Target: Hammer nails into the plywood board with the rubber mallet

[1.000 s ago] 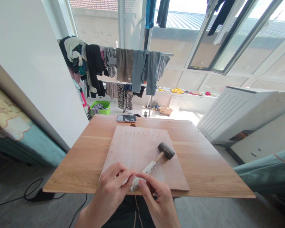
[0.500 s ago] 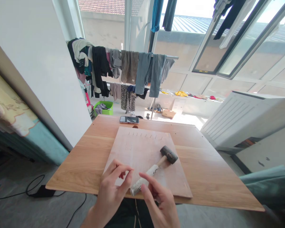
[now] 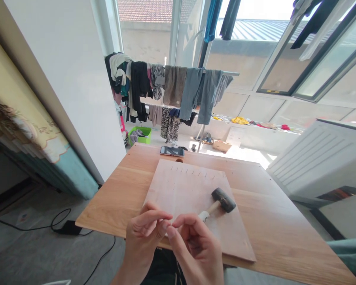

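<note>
My left hand [image 3: 145,237] and my right hand [image 3: 197,245] meet over the near edge of a pale wooden board [image 3: 169,190]. Thumb and forefinger of each are pinched together, the fingertips touching or nearly so. Whatever sits between them is too small to make out. A rubber mallet [image 3: 224,200] with a black head lies on the board just beyond my right hand, which hides most of its white-wrapped handle. Along the board's far side stands a row of several thin nails [image 3: 199,173], upright or slightly tilted.
The board rests on a wooden table [image 3: 115,190]. A phone [image 3: 172,151] lies at the table's far edge, with a small brown round object [image 3: 179,160] near it. Beyond are a laundry rack [image 3: 231,74] and a green basket [image 3: 145,135]. A black cable [image 3: 103,253] runs over the floor at left.
My hands, apart before, have come together at the fingertips. My right thumb and forefinger have closed into a pinch. The view has turned left, so the scene sits further right.
</note>
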`<state>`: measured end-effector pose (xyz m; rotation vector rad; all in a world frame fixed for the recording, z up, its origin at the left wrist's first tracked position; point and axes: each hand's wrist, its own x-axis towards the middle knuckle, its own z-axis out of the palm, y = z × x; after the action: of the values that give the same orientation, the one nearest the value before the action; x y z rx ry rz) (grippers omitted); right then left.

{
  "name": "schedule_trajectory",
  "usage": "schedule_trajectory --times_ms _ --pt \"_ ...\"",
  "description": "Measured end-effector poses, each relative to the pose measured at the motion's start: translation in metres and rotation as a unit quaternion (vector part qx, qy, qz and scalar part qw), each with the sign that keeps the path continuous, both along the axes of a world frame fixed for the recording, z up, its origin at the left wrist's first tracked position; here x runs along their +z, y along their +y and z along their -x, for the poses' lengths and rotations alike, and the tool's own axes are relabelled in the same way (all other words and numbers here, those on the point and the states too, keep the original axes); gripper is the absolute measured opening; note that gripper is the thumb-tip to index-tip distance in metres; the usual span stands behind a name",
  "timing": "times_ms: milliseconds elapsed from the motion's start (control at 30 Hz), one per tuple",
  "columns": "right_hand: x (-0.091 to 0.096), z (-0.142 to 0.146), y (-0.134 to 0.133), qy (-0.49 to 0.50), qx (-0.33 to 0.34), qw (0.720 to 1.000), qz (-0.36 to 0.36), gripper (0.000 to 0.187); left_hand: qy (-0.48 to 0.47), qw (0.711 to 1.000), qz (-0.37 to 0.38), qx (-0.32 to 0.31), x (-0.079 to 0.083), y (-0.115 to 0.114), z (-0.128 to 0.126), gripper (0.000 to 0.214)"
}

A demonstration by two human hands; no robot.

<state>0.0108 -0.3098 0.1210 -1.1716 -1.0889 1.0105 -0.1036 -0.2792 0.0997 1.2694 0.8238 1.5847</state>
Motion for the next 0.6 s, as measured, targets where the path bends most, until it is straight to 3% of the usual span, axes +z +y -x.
schedule_trajectory --times_ms 367,600 --pt "0.0003 -0.0007 -0.0025 0.032 0.035 0.999 0.024 0.034 0.032 0.999 -0.024 0.009 -0.0009 0.0005 0.0060 0.011" --pt "0.0068 0.0016 -0.0019 0.097 0.051 0.993 0.052 0.041 0.047 0.998 -0.039 0.029 0.0068 -0.0017 0.0065 0.012"
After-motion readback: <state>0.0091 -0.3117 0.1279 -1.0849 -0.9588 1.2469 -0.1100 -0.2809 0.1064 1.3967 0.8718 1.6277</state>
